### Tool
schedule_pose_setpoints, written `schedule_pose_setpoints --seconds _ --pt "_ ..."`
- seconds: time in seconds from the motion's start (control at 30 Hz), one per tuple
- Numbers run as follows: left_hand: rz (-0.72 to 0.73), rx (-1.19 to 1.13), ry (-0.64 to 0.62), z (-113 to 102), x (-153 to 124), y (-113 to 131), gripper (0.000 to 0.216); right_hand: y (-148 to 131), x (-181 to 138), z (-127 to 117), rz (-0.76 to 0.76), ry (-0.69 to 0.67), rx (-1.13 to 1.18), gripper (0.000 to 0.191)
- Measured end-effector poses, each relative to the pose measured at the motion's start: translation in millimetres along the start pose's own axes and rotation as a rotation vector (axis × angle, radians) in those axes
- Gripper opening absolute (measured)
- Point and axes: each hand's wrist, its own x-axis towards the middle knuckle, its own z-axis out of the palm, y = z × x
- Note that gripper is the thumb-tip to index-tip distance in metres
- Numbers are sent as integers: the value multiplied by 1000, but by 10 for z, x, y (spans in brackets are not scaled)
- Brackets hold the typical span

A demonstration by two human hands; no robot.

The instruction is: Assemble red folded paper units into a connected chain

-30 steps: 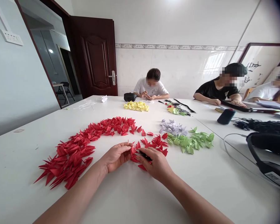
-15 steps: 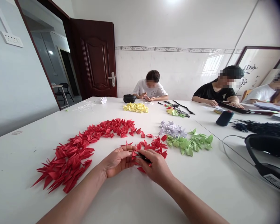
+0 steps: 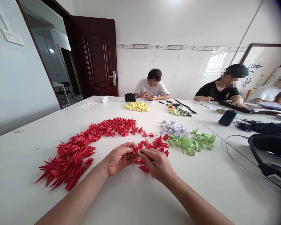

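Observation:
Between the thumb and fingers of my left hand point(image 3: 118, 160) is a small folded red paper crane point(image 3: 135, 149). My right hand point(image 3: 160, 164) grips a small dark tool point(image 3: 151, 159) with a pale, metal-looking tip, which meets the crane; its exact kind is mostly hidden by my fingers. Loose red paper cranes point(image 3: 158, 143) lie just beyond and under my hands. To the left, a long curved heap of red paper cranes point(image 3: 75, 153) spreads over the white table point(image 3: 121, 197).
Right of my hands are lilac point(image 3: 174, 128) and green paper cranes point(image 3: 189, 143). Yellow cranes point(image 3: 137, 107) lie farther back. A black thread spool point(image 3: 227, 117) and a black headset point(image 3: 267, 156) are at the right. Several people sit across the table, one in a white shirt point(image 3: 152, 89).
My right hand has turned the tool slightly, and its pale tip now shows against the red crane. Both hands stay close together. The view has shifted a little.

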Motion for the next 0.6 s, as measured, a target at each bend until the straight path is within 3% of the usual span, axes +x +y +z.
schedule_pose_setpoints --seconds 0.6 --pt "23 82 -14 -16 18 -55 17 16 11 14 13 26 -98 23"
